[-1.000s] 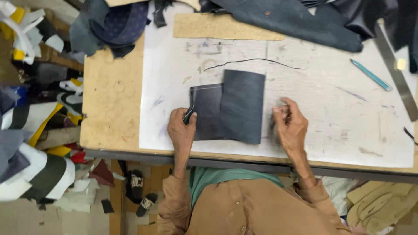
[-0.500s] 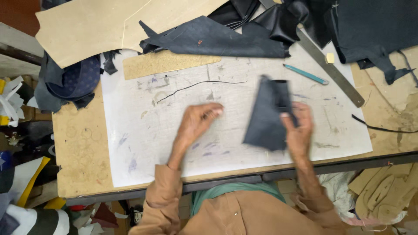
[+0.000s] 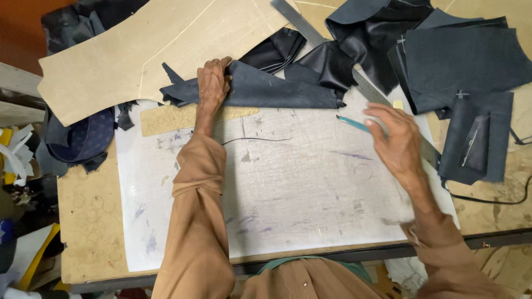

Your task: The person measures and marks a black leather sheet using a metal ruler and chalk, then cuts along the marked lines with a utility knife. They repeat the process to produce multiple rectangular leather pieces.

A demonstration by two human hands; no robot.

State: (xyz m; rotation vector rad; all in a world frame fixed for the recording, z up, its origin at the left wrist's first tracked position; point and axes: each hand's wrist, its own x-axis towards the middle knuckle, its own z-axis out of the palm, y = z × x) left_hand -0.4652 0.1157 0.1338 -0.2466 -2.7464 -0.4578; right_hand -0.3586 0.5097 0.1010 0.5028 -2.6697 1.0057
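I am now gripping a fresh dark leather piece [image 3: 277, 88] with my left hand [image 3: 213, 83] at the tabletop's [image 3: 88, 221] far edge; my right hand [image 3: 396, 141], having set the folded piece [image 3: 476, 138] aside, is hovering open above the teal pen [image 3: 354, 124].

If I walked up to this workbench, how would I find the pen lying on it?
Start at the big white cutting sheet covering the middle of the bench. Near its upper right edge, a long grey metal ruler runs slantwise, and the right hand hovers just below it. The pen lies by that hand's fingertips: thin and turquoise, the only bright thing among dark leather pieces.
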